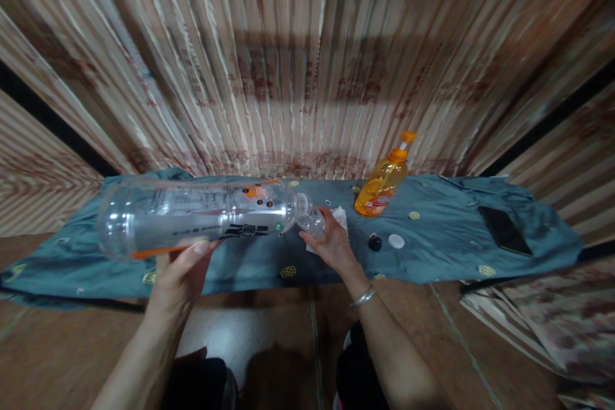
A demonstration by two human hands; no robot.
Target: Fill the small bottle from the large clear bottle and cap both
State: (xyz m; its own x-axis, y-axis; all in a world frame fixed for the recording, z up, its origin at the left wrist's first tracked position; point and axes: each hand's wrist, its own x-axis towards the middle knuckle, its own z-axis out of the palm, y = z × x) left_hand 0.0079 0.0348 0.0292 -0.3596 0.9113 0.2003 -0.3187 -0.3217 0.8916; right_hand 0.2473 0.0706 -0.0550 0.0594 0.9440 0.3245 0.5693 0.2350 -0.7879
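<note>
My left hand (185,269) is closed around a large clear plastic bottle (202,214) with black and orange print, held on its side with its neck toward the right. In my right hand (331,240) is a small clear plastic bottle (312,221), its fingers wrapped round it. The mouth of the large bottle meets the small bottle's end; whether they touch cannot be made out. Behind my right hand a white cloth or tissue (341,216) lies on the table. To its right are a black cap (375,243) and a white cap (396,241).
An orange pump bottle (382,186) of yellow-orange liquid stands behind the caps. A black phone (504,230) lies at the right. The table wears a green patterned cloth (432,262). Striped curtains (298,64) hang close behind and at both sides, with dark poles (552,118).
</note>
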